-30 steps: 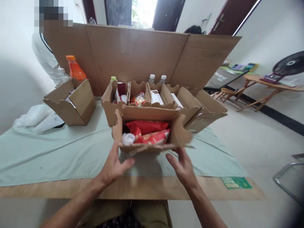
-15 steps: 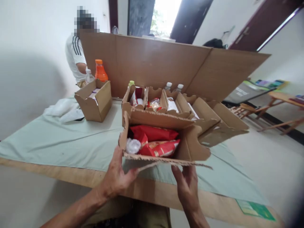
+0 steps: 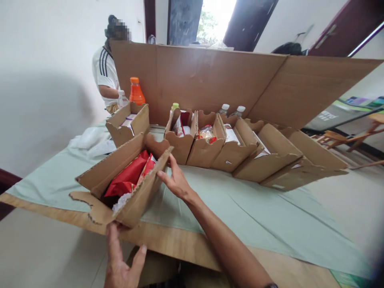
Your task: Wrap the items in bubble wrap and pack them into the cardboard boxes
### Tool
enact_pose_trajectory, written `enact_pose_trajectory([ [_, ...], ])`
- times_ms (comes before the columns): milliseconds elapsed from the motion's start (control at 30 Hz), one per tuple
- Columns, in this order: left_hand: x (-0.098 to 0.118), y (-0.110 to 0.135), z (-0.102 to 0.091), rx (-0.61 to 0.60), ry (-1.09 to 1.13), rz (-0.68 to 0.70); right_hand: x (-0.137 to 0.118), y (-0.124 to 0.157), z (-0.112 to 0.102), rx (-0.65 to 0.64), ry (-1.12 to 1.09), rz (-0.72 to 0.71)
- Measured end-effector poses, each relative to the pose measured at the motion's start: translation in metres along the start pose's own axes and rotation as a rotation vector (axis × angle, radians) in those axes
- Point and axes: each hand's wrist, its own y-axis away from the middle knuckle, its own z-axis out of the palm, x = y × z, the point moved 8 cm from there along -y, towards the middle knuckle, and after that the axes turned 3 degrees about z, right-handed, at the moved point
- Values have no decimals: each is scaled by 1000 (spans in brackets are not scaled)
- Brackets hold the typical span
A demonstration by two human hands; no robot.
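An open-topped cardboard box point(image 3: 139, 210) stands slantwise at the left front of the table, between my hands. Inside lie red packets point(image 3: 127, 174) and a crumpled clear plastic piece point(image 3: 121, 202). My left hand point(image 3: 121, 256) supports the box's near end, fingertips under its lower edge and thumb apart. At the far right side, my right hand point(image 3: 177, 180) holds the box wall, with some fingers hidden behind the cardboard. Whether the box's base touches the cloth is hard to see.
Several cardboard boxes point(image 3: 207, 154) with goods stand in a row behind. Another box point(image 3: 141, 124) is at the left, near an orange bottle point(image 3: 137, 94). A tall cardboard panel point(image 3: 216, 80) spans the back. Beyond it sits a person point(image 3: 105, 72). Green cloth point(image 3: 240, 208) covers the table.
The box with red packets has moved left and turned from lying crosswise to slanting away from me. My right hand has shifted to its far end, my left hand to its near end.
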Motion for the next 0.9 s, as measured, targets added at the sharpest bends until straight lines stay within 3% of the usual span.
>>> enact_pose_trajectory([
  [200, 4, -5, 7, -8, -87, 173, 12, -21, 27, 106, 58, 4],
  [533, 20, -48, 26, -77, -79, 307, 46, -19, 38, 352, -49, -148],
  [767, 21, -67, 26, -63, -88, 345, 70, -4, 46, 387, -86, -51],
  [900, 18, -100, 33, -145, -40, 319, 84, -4, 41, 471, -138, 72],
])
